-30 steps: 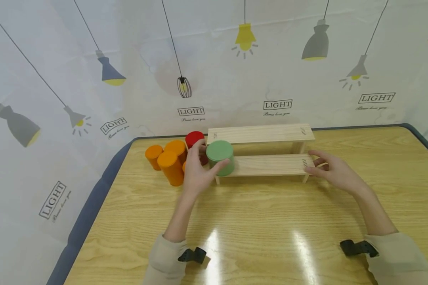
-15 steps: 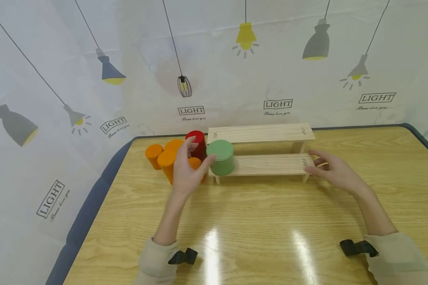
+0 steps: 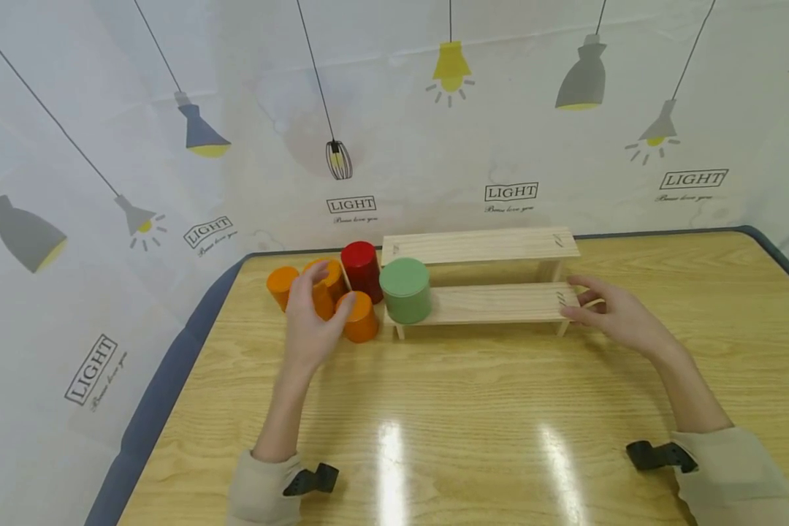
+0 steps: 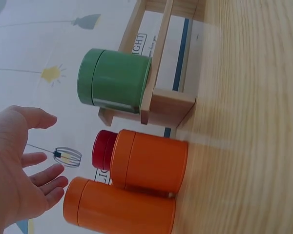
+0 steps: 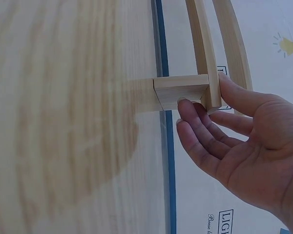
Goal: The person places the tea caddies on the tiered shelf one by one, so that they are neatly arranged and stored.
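A green canister (image 3: 405, 292) stands on the left end of the lower board of a two-step wooden shelf (image 3: 493, 304). My left hand (image 3: 307, 325) hovers over the orange canisters left of the shelf, thumb and fingers spread, holding nothing. By its thumb is a short orange canister (image 3: 360, 323); a taller orange canister (image 4: 119, 207) is partly hidden behind the hand in the head view. My right hand (image 3: 618, 314) grips the lower board's right end; in the right wrist view the thumb lies on the board and the fingers curl beneath it.
Next to the shelf's left side stands a red canister (image 3: 363, 272). A small orange canister (image 3: 281, 286) is farthest left, with another orange canister (image 3: 329, 272) behind the hand. Behind the wooden table (image 3: 460, 409) hangs a lamp-printed cloth (image 3: 408, 131).
My left hand has let go of the green canister on the lower board and moved left over the orange canisters. The right hand has stayed at the shelf's right end.
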### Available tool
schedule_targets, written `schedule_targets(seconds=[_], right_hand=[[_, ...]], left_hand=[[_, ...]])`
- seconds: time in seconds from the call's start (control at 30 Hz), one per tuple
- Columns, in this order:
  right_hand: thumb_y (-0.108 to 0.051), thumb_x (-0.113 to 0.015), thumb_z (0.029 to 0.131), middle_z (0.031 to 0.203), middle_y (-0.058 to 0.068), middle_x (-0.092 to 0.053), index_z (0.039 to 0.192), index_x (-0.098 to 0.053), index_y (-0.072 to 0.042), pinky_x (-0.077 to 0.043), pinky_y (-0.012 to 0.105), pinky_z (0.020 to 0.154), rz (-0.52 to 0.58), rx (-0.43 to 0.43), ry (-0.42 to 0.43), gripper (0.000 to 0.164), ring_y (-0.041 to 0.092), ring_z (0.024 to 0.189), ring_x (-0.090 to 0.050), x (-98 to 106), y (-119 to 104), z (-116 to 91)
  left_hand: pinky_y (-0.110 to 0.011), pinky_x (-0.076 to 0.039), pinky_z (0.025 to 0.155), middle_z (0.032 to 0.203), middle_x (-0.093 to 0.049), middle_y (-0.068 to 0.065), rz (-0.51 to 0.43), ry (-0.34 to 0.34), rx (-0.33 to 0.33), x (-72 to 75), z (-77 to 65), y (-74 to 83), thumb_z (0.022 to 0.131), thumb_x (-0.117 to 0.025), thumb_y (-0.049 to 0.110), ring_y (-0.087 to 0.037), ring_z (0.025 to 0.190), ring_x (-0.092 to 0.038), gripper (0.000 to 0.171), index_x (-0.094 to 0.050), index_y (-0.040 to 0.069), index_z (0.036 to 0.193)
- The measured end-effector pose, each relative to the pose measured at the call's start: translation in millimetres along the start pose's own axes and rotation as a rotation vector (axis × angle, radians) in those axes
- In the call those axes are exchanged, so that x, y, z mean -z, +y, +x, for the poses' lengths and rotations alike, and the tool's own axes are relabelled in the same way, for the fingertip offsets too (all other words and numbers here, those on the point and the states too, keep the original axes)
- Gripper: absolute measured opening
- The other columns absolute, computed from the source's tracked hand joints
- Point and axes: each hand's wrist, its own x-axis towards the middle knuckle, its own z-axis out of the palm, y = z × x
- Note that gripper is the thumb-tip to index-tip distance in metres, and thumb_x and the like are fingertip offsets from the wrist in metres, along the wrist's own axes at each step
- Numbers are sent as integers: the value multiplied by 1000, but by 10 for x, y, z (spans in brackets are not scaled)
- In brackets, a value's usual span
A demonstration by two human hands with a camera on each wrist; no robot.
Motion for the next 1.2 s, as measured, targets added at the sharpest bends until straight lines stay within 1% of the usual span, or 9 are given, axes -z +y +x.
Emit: schedule_targets(seconds=[0.13,0.23,0.37,0.5,0.6,0.7,0.8,0.97,1.2], right_hand=[[-31,-61,103,130,31,-53,157,-28,1,-52,49,86,-1,2,-1,71,43,113,-60,3,-9,-6],[-32,-60,103,131,31,-53,157,-27,1,-51,50,87,-4,2,-1,71,44,113,-60,5,-15,-11],[-32,-60,103,132,31,-52,157,-27,1,-51,51,87,-4,-3,-2,71,44,114,-60,8,-17,-17],[-31,-60,103,131,32,-53,157,-27,2,-52,51,87,-3,0,-1,71,44,114,-60,9,-18,-21],[-31,-60,103,131,32,-53,157,-27,2,-52,51,88,-6,3,1,71,44,113,-61,6,-16,-21],[-31,-60,103,130,31,-54,157,-27,2,-52,49,87,-4,6,3,71,43,112,-61,2,-12,-22],[-30,-60,103,129,31,-54,157,-26,2,-53,46,85,2,11,3,71,43,112,-61,-1,-13,-26],[-30,-59,103,129,31,-54,157,-26,2,-53,45,85,5,16,2,71,44,112,-61,-5,-32,-31],[-30,-59,103,128,30,-55,157,-26,2,-53,43,85,6,10,3,71,42,112,-62,-8,-28,-30]], left_hand=[[-45,-40,108,134,-52,-23,27,0,35,86,0,-55,92,-72,9,-33,125,-48,54,-50,-4,139],[-46,-39,109,136,-50,-21,45,0,67,145,8,-98,92,-72,9,-34,127,-46,54,-49,-3,140],[-48,-39,109,135,-47,-25,46,8,90,216,19,-165,90,-73,8,-38,125,-46,58,-48,-4,140],[-49,-40,105,133,-45,-28,47,4,117,274,19,-244,87,-75,7,-39,124,-45,62,-46,-6,140],[-48,-41,101,132,-45,-29,52,-5,126,300,18,-308,87,-75,5,-39,121,-44,62,-45,-9,139],[-48,-40,100,131,-46,-31,35,-14,130,307,17,-368,87,-76,2,-40,119,-44,62,-44,-11,138],[-47,-39,101,134,-46,-31,6,-35,149,309,13,-419,86,-76,0,-40,120,-45,65,-42,-12,140],[-46,-40,97,140,-45,-28,-29,-96,205,328,5,-478,87,-76,0,-38,119,-49,71,-36,-11,145],[-52,-38,110,148,-39,-26,-50,-184,312,359,-15,-523,91,-75,5,-38,129,-47,78,-28,-7,152]])
